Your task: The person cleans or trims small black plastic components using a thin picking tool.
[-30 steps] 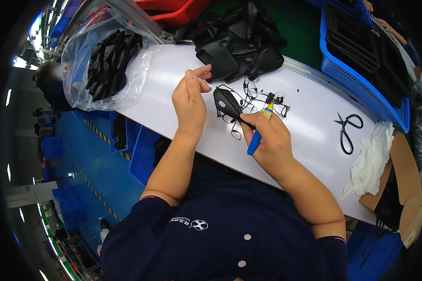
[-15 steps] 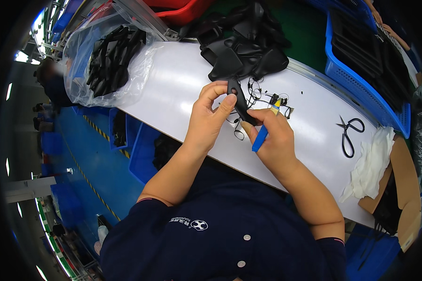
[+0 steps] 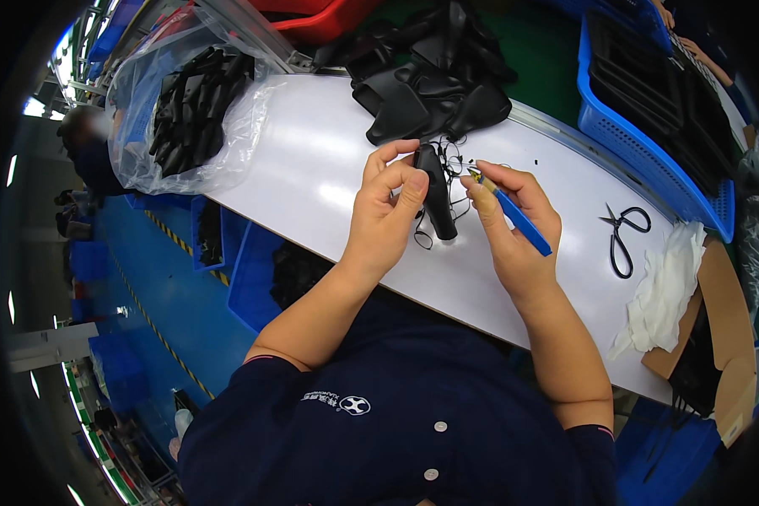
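Note:
My left hand (image 3: 388, 202) is closed around a long, handle-shaped black moulded part (image 3: 437, 196), which stands steeply tilted over the table. In my right hand (image 3: 519, 219), fingers and thumb grip a slim blue-handled tool (image 3: 524, 223) with a yellow section toward its tip. The tip points up and left, close beside the black part but apart from it; its exact kind is too small to tell. Behind the part lie thin black loops (image 3: 453, 160) of trimmed material. A heap of larger black moulded parts (image 3: 434, 101) rests at the table's far edge.
Black-handled scissors (image 3: 622, 232) lie on the white table (image 3: 312, 160) at right, near a white cloth (image 3: 662, 295) and a cardboard box (image 3: 729, 337). A clear plastic bag (image 3: 236, 148) of black parts sits far left. Beyond stand a blue crate (image 3: 649, 152) and a red bin (image 3: 320, 21).
My right hand has drawn back to the right from the black part, and the blue tool has turned so its handle points down and right. My left hand still holds the part, now more upright.

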Available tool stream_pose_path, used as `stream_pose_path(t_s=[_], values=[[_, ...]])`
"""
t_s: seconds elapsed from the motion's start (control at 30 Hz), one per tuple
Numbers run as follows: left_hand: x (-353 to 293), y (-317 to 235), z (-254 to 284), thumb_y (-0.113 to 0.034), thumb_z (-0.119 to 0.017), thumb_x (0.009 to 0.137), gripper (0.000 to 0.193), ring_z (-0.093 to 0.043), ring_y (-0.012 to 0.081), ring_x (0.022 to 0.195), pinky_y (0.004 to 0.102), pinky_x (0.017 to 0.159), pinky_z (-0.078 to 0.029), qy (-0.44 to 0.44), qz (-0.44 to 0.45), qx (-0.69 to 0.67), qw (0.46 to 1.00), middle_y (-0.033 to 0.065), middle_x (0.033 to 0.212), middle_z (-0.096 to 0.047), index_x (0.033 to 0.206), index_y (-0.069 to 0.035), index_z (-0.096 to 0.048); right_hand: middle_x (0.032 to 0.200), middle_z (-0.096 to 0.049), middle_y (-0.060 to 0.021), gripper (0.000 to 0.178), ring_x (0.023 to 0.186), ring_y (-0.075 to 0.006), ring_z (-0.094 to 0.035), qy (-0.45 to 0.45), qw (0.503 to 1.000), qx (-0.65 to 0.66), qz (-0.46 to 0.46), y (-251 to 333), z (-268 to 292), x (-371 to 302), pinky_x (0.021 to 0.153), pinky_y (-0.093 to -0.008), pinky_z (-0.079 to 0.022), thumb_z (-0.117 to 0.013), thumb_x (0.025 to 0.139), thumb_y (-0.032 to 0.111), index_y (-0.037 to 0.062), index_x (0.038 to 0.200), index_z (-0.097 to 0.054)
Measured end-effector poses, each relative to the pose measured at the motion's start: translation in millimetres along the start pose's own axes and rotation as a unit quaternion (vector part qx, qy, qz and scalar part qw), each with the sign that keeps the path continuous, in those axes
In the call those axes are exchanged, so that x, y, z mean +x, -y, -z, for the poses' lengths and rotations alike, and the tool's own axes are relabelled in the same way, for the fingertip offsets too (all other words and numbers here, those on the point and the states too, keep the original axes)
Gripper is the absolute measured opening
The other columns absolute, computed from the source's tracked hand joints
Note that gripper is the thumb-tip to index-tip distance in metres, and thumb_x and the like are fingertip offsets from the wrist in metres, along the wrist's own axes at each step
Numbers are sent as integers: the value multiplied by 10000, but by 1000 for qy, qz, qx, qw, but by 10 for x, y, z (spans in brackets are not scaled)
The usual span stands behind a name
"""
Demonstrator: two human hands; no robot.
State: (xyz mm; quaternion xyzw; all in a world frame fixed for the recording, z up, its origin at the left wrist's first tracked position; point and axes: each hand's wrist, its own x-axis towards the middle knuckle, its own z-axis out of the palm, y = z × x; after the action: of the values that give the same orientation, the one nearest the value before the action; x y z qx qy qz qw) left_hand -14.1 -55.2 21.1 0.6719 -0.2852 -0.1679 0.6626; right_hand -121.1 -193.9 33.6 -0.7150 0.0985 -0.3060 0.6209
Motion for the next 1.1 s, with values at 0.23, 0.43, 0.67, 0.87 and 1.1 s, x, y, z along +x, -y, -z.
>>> stream_pose_path(t_s=[0.23,0.43,0.67,0.87,1.1], values=[[-26,-58,-61,-167,-626,954,127,-415,188,1274,326,996,-386,1,16,-14,1000,128,1393,-413,981,-50,-668,1104,-675,-151,150,993,-148,-652,-2,995,96,-9,-65,-18,14,876,-276,-525,-688,898,36,-15,1015,-609],[-38,-66,-113,-132,-627,946,123,-489,158,1176,321,970,-423,13,40,-74,996,101,1378,-429,1009,-32,-658,1211,-632,-188,148,1083,-191,-633,13,978,200,-58,-129,-79,-29,947,-310,-507,-679,898,23,-30,1012,-601],[-24,6,-82,-143,-636,948,131,-535,151,1097,312,956,-429,16,47,-120,992,91,1358,-450,1006,-27,-657,1201,-639,-189,135,1080,-183,-632,23,977,200,-67,-103,-82,-52,950,-304,-503,-671,903,21,-30,1006,-600],[-54,8,-131,-167,-622,965,146,-518,140,1089,310,962,-417,-13,4,-88,996,105,1350,-462,1000,-31,-666,1167,-659,-179,139,1023,-157,-640,11,977,198,-74,-70,-79,-51,929,-291,-508,-682,899,31,-30,1000,-607],[-41,62,-121,-179,-613,974,156,-491,203,1217,304,934,-470,-16,-35,-72,997,124,1367,-412,972,-32,-666,1139,-674,-160,141,995,-143,-643,3,977,196,-80,-92,-100,-69,898,-278,-517,-686,903,49,-23,1009,-627]])
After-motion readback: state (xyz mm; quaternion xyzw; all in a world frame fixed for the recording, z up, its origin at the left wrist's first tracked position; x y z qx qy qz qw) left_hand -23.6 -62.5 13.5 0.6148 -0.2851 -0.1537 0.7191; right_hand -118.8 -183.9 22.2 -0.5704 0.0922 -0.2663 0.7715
